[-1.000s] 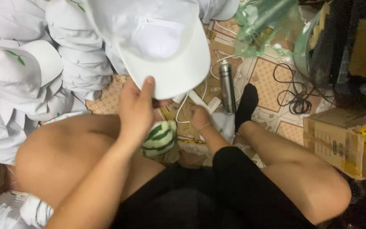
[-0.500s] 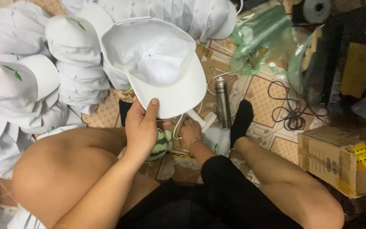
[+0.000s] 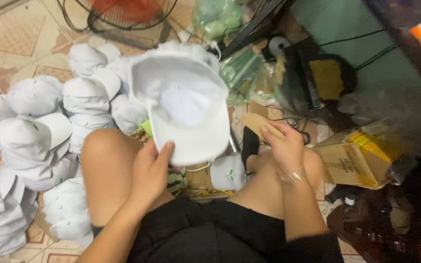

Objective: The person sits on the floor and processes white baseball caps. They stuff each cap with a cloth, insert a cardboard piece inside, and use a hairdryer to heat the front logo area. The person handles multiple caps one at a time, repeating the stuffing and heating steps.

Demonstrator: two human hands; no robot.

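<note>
My left hand grips the brim of a white cap, held upside down so its inside faces me. My right hand is raised over my right knee and holds a flat tan cardboard piece by one end. Another white cap with a small green mark lies on the floor between my knees. I sit with bare knees apart, in black shorts.
Stacks of white caps cover the floor on the left. An open cardboard box lies at right. A fan base stands at the top. Green plastic bags, cables and dark clutter fill the upper right.
My right hand has come up from the floor between my legs with the cardboard piece. The cap in my left hand has turned so its inside faces me, and my view has shifted.
</note>
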